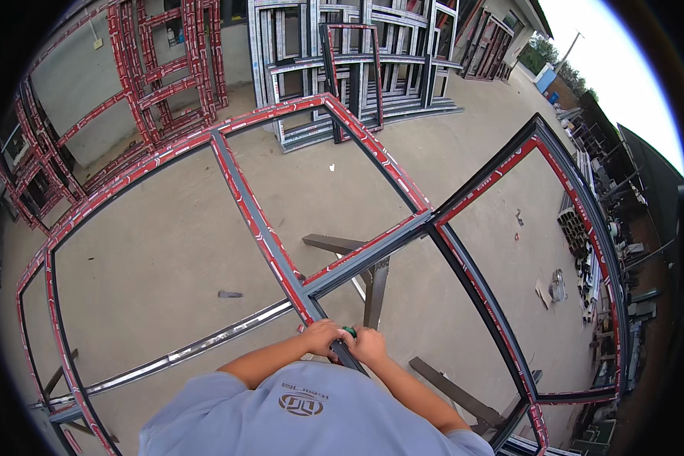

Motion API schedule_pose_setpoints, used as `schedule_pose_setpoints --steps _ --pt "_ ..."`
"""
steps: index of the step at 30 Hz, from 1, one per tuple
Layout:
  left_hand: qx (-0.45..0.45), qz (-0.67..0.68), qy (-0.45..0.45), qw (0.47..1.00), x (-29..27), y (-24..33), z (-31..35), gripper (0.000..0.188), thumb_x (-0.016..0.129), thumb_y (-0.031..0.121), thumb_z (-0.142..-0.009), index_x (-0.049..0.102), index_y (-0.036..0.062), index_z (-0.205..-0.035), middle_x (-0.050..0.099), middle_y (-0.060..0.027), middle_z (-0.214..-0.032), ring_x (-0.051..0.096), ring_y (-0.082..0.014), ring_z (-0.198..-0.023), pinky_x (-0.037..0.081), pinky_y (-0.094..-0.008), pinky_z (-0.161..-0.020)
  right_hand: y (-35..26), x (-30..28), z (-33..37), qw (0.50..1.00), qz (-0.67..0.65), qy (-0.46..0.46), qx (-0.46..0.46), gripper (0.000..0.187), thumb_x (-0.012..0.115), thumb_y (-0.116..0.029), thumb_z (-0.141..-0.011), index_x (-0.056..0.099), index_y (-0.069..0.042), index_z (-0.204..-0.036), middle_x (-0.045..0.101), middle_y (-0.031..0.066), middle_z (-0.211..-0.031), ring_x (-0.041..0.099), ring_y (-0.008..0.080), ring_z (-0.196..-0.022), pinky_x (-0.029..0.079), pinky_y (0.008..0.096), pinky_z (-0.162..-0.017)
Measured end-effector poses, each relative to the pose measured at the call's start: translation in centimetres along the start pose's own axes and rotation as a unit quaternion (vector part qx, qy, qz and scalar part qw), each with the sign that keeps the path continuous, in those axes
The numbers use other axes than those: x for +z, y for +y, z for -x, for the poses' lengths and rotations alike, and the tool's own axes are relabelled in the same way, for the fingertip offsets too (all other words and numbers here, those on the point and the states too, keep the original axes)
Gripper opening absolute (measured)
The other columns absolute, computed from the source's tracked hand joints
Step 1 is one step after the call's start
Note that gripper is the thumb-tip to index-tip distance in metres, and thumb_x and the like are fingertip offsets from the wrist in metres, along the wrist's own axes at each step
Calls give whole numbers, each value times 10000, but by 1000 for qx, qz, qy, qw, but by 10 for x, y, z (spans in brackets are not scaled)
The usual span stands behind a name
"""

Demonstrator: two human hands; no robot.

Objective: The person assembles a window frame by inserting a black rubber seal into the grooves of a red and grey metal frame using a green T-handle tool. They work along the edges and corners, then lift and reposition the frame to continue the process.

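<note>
A large dark grey window frame [239, 182], covered in red protective film, lies across in front of me. One of its crossbars [308, 309] runs down to my body. On this bar my left hand [323, 337] is closed, its fingers curled over the bar's left side. My right hand [368, 346] is closed right beside it, around a small green object [349, 331] whose kind I cannot make out. The lower fingers of both hands are partly hidden. A sash [501, 178] with red film stands out from the frame at the right.
Brown metal support legs [376, 292] show beneath the frame, with another brown beam [456, 391] at my right. Wrapped frames lean on the wall [156, 76] and in a grey stack [403, 64] behind. Profiles [585, 235] are piled along the right edge.
</note>
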State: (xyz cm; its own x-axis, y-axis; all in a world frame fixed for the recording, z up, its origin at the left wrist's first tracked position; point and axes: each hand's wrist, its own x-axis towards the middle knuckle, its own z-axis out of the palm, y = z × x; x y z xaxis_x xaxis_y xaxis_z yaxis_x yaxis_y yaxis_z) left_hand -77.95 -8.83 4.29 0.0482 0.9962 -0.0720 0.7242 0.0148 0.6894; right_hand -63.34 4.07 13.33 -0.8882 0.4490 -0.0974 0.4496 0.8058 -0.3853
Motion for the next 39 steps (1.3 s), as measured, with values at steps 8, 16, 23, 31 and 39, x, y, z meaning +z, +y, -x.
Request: schedule_pose_setpoints --steps 8,16,23,31,39 --pt "34 144 58 987 -6 6 -12 233 687 241 -977 692 79 -1143 684 -193 -1083 630 -412 -1088 510 -500 -934 30 -31 -27 967 -44 -24 -250 283 752 -374 -891 692 -99 -866 724 134 -780 710 367 -740 552 477 -630" --pt "-8 194 120 974 -42 43 -40 190 574 156 -1035 689 5 -1037 698 -186 -902 703 -377 -869 543 -454 -790 22 -66 -23 982 -184 26 -32 380 750 -417 -941 717 -76 -1108 744 138 -876 721 373 -829 578 460 -745" --pt "-70 196 137 968 -73 62 -34 246 578 237 -1076 702 28 -1106 634 -136 -735 630 -252 -643 489 -388 -637 101 -219 -40 944 -20 316 -94 542 797 -390 -916 673 -28 -1299 621 206 -1309 572 416 -1241 471 493 -1069" --pt "-113 297 200 927 -84 45 7 176 773 119 -960 639 8 -988 557 23 -692 479 -46 -621 385 -256 -551 262 -560 -40 660 383 637 108 620 758 -474 -930 641 -46 -1362 613 191 -1396 558 387 -1305 420 496 -1103" --pt "-89 234 217 944 -94 59 0 311 811 173 -939 579 17 -803 511 -26 -632 455 -94 -608 397 -326 -544 281 -590 -18 807 267 443 286 762 557 -728 -964 768 -17 -1139 749 229 -1138 707 373 -1098 539 473 -979"
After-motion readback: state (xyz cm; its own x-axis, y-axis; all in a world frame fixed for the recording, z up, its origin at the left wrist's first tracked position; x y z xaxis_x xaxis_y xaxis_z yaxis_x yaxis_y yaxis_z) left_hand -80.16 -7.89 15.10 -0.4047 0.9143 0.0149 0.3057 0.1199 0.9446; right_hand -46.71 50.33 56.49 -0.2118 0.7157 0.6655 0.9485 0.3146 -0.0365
